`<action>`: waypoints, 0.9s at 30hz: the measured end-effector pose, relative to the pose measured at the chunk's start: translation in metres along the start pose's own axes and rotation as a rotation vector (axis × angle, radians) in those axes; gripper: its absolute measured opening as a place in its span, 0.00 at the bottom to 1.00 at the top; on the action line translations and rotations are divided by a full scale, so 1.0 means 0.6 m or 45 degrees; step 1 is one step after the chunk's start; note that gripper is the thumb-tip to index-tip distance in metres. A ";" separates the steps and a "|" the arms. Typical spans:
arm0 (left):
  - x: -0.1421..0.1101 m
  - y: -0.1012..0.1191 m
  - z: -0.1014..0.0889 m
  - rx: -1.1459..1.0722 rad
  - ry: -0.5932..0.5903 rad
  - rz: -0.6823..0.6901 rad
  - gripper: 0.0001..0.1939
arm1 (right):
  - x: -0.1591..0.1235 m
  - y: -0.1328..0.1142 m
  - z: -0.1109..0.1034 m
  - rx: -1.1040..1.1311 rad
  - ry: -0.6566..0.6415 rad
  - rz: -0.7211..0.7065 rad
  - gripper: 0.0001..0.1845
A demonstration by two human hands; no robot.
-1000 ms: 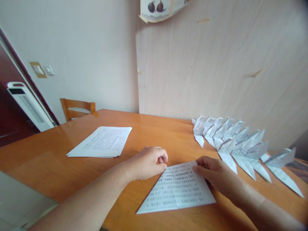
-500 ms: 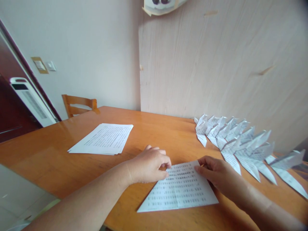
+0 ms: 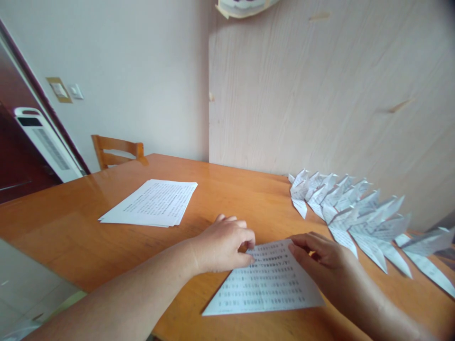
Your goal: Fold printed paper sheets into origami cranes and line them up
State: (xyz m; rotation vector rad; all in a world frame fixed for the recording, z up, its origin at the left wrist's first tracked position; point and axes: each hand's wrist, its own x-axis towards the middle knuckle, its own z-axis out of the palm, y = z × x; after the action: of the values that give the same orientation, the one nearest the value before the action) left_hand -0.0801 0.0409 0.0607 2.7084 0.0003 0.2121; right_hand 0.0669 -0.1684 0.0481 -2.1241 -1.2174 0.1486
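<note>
A printed sheet of paper (image 3: 266,284), folded into a shape with slanted sides, lies on the wooden table in front of me. My left hand (image 3: 227,244) pinches its upper left edge between thumb and curled fingers. At the upper right corner, my right hand (image 3: 322,258) grips the paper, thumb on top and fingers partly hidden behind it. A faint crease runs down the sheet's middle. Off to the right stand several folded paper pieces (image 3: 369,210) with raised points, made from similar printed paper and set in rows.
A stack of printed sheets (image 3: 152,203) lies on the left part of the table (image 3: 234,189). Behind the table's far left edge is a wooden chair (image 3: 119,147). A wood-grain panel (image 3: 302,94) rises along the back, and a white heater-like appliance (image 3: 48,144) stands at the far left.
My right hand has shifted slightly along the paper's upper right corner, its fingers reaching further over the edge. The left hand keeps its pinch. The camera view has tilted a little.
</note>
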 end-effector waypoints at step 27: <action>0.000 0.011 -0.009 0.043 -0.058 -0.038 0.11 | -0.065 -0.016 0.059 -0.563 0.025 -0.908 0.15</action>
State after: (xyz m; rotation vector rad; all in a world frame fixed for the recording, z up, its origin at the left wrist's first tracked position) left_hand -0.0813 0.0372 0.0680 2.7444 0.0309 0.1425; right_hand 0.0235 -0.1789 0.0183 -1.8756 -2.0540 -0.4948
